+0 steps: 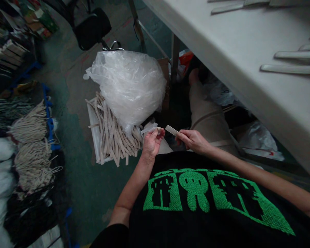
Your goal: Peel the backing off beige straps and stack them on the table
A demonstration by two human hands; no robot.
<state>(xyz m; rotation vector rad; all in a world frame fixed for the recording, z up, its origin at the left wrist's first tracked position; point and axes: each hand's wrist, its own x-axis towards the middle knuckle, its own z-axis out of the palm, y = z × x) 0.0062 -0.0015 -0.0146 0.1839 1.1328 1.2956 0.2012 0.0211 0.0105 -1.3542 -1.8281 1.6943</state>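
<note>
In front of my lap, my right hand [195,140] is closed on one end of a flat, pale strip with a rounded tip [172,130]. The free end of this strip points left, close to the fingertips of my left hand [152,142]. Those fingers are pinched together, and a thin whitish translucent piece [148,128] sticks out behind them; its kind is hard to make out. Just left of that hand, a white tray [93,128] holds many loose beige fabric strips [113,132]. A large clear plastic bag [131,86] bulges over the tray's far side.
A white table [237,58] slants across the upper right, bearing several pale flat strips [289,69]. A black chair [93,27] stands at the back. Bundles of beige cords [32,162] lie on a blue pallet [49,120] at left. Plastic bags [258,139] lie under the table.
</note>
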